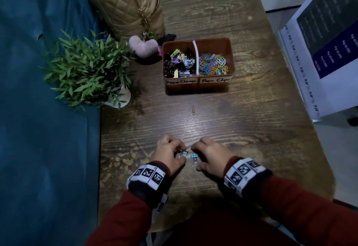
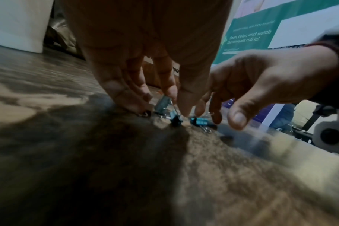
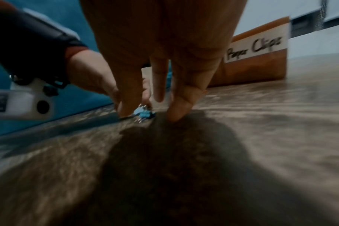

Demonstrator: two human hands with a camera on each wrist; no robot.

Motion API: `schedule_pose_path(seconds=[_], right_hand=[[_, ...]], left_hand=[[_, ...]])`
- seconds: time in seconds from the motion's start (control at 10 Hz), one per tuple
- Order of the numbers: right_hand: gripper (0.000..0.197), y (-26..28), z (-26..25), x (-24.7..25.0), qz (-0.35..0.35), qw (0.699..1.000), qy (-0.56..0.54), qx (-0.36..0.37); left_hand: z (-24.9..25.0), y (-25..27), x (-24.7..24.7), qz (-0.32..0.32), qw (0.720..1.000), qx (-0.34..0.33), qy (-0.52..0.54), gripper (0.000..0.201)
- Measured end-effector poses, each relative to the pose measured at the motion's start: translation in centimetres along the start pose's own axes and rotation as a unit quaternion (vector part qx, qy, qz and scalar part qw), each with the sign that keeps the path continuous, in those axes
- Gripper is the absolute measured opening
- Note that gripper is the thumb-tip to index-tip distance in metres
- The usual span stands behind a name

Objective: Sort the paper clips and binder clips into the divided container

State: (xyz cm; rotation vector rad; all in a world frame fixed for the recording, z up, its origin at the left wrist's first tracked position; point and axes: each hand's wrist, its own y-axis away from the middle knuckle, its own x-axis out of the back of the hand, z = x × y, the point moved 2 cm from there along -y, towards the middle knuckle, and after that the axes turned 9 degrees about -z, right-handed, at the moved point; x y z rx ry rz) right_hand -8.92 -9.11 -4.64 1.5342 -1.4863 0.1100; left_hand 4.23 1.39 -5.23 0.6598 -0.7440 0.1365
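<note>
Small blue binder clips on the counter are pinched by the curled left hand and reached by the loosely curled right hand.

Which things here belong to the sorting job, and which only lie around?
Job: left hand, right hand, blue binder clips, orange paper clip, divided container.
Lying about: plant, quilted bag, pink pompom, calendar.
</note>
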Motion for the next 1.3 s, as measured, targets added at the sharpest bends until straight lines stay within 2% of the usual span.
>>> schedule_pose_path(seconds=[0.1,0.2,0.4,0.6,0.7,0.8,0.9,1.0,1.1,1.2,1.3], right_hand=[[0.041,-1.2,-1.4,-0.8,0.019,0.999,0.012,-0.027],[0.033,-1.9,-2.2,-1.2,0.036,0.999,-0.013,-0.037],[0.024,-2.1,-1.4,-0.6,0.085,0.981,-0.154,-0.086],[0.020,-1.5,-0.9,0.5,0.112,0.941,-0.300,-0.107],[0.021,-1.4,-1.4,2.9,0.138,0.935,-0.313,-0.090],[0.015,-1.9,-2.5,7.9,0.191,0.936,-0.291,-0.055],[0.017,-3.8,-3.7,14.4,0.276,0.923,-0.269,-0.017],[0.027,-6.0,-4.0,19.0,0.296,0.922,-0.248,-0.013],[0.042,-6.5,-3.3,20.5,0.268,0.942,-0.193,-0.059],[0.041,-5.1,-0.8,18.7,0.275,0.937,-0.206,-0.068],[0.028,-2.3,1.7,14.8,0.215,0.939,-0.260,-0.067]], left_hand=[[-0.2,0.8,-1.1,0.045,0.998,0.031,0.030,0.038],[1.0,1.3,-1.9,0.073,0.994,0.044,0.068,0.029],[1.7,0.6,-2.2,0.061,0.989,0.064,0.115,0.027],[2.6,0.5,-1.3,0.055,0.945,0.069,0.314,0.025],[4.0,0.1,0.8,0.061,0.925,0.056,0.371,0.027],[6.0,-1.5,5.1,0.104,0.933,-0.011,0.345,0.031],[7.8,-4.9,10.6,0.172,0.940,-0.070,0.288,0.030],[8.8,-8.7,14.6,0.200,0.940,-0.091,0.262,0.037],[8.4,-10.7,15.4,0.185,0.954,-0.058,0.230,0.058],[6.8,-10.3,13.3,0.199,0.963,-0.049,0.175,0.055],[5.6,-9.3,9.6,0.121,0.989,0.002,0.088,0.024]])
